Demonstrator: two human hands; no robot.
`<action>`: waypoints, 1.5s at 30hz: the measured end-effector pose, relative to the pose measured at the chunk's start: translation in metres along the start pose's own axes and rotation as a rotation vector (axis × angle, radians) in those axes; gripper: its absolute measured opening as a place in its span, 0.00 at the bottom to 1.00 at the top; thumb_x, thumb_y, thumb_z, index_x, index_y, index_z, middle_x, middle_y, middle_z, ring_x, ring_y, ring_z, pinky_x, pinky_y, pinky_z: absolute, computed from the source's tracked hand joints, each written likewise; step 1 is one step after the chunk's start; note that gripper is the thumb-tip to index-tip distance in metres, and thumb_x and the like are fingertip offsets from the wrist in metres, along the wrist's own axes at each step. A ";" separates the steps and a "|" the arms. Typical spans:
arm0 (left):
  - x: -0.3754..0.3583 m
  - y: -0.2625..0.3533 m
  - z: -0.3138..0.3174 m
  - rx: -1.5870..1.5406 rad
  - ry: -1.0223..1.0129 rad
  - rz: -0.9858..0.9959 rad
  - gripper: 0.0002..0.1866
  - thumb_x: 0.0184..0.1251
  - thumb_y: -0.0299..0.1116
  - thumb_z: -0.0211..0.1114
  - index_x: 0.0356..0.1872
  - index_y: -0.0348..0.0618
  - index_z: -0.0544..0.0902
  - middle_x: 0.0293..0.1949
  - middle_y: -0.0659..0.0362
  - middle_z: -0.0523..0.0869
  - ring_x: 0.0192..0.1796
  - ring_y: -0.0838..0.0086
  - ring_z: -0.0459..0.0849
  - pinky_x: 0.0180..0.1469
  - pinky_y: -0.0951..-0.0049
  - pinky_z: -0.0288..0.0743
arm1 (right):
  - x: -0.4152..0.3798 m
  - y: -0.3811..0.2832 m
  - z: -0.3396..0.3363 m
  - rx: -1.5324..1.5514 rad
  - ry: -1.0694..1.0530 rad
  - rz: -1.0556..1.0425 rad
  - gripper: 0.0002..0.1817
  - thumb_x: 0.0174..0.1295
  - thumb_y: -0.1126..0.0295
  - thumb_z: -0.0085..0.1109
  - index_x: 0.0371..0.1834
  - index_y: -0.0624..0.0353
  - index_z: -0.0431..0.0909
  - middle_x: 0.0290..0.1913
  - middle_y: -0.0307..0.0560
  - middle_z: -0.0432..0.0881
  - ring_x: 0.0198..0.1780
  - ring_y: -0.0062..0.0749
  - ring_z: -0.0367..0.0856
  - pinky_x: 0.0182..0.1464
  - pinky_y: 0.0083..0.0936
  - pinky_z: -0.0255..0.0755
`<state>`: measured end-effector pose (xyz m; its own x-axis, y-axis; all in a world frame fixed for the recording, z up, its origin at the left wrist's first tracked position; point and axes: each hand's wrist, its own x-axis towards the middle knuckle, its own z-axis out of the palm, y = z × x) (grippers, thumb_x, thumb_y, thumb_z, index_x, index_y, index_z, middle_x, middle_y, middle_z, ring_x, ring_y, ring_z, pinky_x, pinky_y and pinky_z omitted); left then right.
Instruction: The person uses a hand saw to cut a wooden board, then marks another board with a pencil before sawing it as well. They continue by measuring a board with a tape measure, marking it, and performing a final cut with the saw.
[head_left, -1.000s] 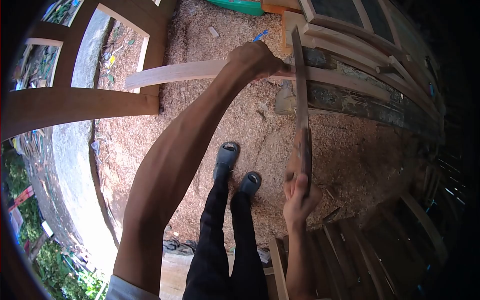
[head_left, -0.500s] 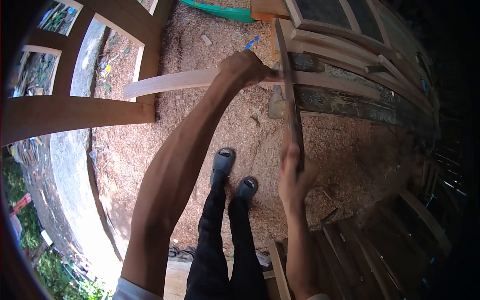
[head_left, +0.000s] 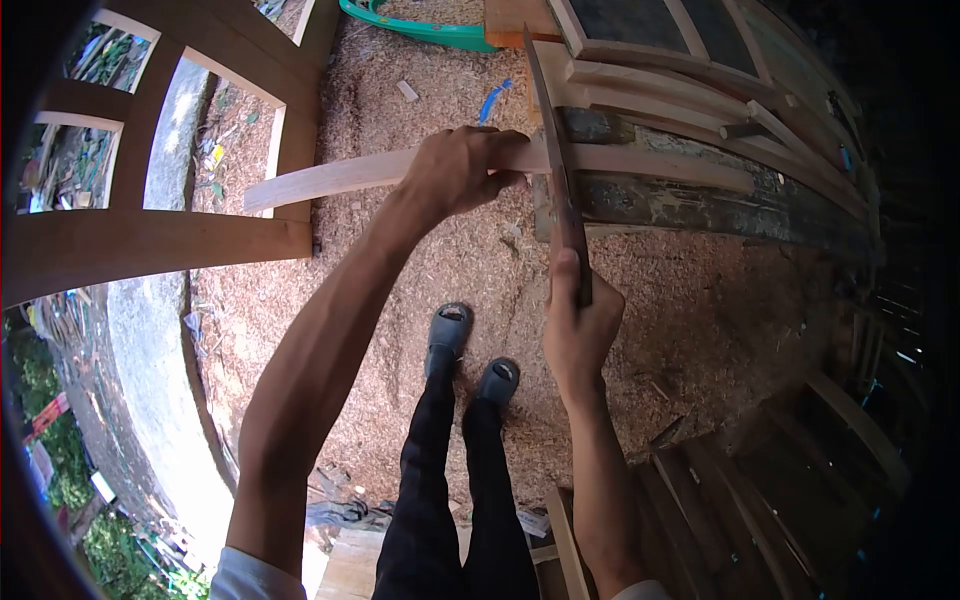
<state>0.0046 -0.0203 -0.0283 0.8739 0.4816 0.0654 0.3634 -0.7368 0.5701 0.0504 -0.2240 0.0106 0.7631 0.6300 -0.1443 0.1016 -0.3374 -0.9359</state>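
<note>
A long pale wooden strip lies crosswise ahead of me, its right part resting on a weathered timber. My left hand is closed over the strip, just left of the timber's end, fingers at the far side and thumb at the near side. In my right hand is a handsaw, gripped with the thumb along the top. Seen nearly edge-on, its blade points away from me and crosses the strip close to the timber's end, right of my left fingers.
Wood shavings cover the ground around my sandals. A wooden frame stands at the left. Stacked wooden pieces lie beyond the timber, and more boards are at the lower right. A green curved object is at the top.
The saw and my right hand have moved forward, away from me. My left hand has shifted slightly left and nearer, still on the strip. The view has moved slightly.
</note>
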 end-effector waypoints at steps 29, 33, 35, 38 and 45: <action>0.001 0.009 -0.005 -0.041 -0.111 -0.100 0.22 0.55 0.38 0.72 0.53 0.52 0.81 0.42 0.55 0.87 0.44 0.59 0.86 0.47 0.60 0.79 | 0.005 0.001 -0.008 0.008 -0.021 0.063 0.29 0.71 0.55 0.48 0.11 0.58 0.62 0.11 0.31 0.61 0.14 0.17 0.64 0.17 0.26 0.51; 0.006 0.007 -0.006 0.023 -0.112 -0.075 0.22 0.55 0.37 0.71 0.53 0.52 0.81 0.42 0.55 0.87 0.44 0.59 0.86 0.47 0.60 0.79 | -0.088 0.015 -0.042 0.069 0.020 0.126 0.28 0.68 0.47 0.53 0.20 0.61 0.72 0.14 0.29 0.62 0.15 0.12 0.61 0.15 0.15 0.49; 0.001 0.003 -0.004 0.026 -0.081 -0.064 0.22 0.55 0.37 0.71 0.52 0.51 0.81 0.42 0.55 0.87 0.44 0.59 0.86 0.47 0.59 0.79 | -0.095 0.007 -0.045 0.133 0.035 0.188 0.28 0.67 0.47 0.53 0.21 0.63 0.74 0.14 0.29 0.62 0.15 0.12 0.61 0.15 0.15 0.49; 0.005 0.012 -0.007 -0.005 -0.095 -0.085 0.22 0.54 0.37 0.72 0.52 0.51 0.81 0.42 0.54 0.87 0.45 0.59 0.86 0.47 0.59 0.79 | -0.004 0.012 -0.018 -0.057 -0.036 0.096 0.29 0.69 0.46 0.50 0.16 0.58 0.66 0.14 0.31 0.63 0.13 0.14 0.61 0.15 0.18 0.48; 0.003 0.007 -0.005 0.002 -0.069 -0.069 0.22 0.54 0.38 0.72 0.52 0.51 0.81 0.42 0.54 0.87 0.45 0.58 0.86 0.48 0.60 0.79 | -0.085 0.019 -0.041 0.059 0.013 0.103 0.28 0.68 0.49 0.52 0.15 0.56 0.64 0.13 0.30 0.60 0.15 0.13 0.60 0.16 0.19 0.48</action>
<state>0.0077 -0.0217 -0.0200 0.8670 0.4973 -0.0307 0.4240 -0.7041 0.5696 0.0137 -0.3121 0.0182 0.7755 0.5853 -0.2367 -0.0150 -0.3577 -0.9337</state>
